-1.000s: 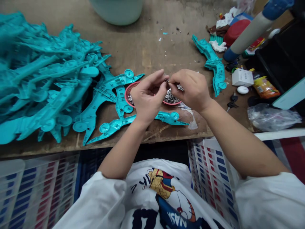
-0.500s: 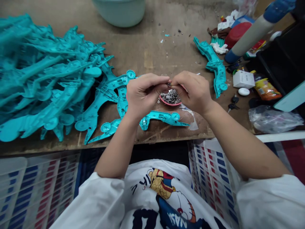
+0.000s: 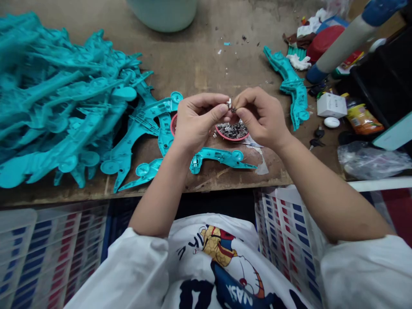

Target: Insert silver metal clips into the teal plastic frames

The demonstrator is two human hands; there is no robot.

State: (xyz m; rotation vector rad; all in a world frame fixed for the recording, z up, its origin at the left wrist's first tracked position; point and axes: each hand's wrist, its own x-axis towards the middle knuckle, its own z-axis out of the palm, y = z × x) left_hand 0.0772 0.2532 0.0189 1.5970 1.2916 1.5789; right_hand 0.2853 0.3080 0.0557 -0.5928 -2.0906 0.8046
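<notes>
My left hand pinches a small white-and-metallic piece between thumb and fingertips. Close against it, my right hand is closed in a pinch on a tiny dark piece, its exact kind too small to make out. Both hands are raised over a red-rimmed bowl filled with small metal parts. The rim of another red bowl shows partly behind my left hand. Below my wrists lies a turquoise plastic part, with another turquoise piece to its left.
A big heap of turquoise plastic parts covers the table's left side. A pale green basin stands at the back. To the right are joined turquoise parts, a white box, keys and a slanted pole. White baskets stand below the edge.
My fingertips have opened a little and tilted, so the white-and-metallic piece now shows. My right hand has risen slightly. The view has shifted a little.
</notes>
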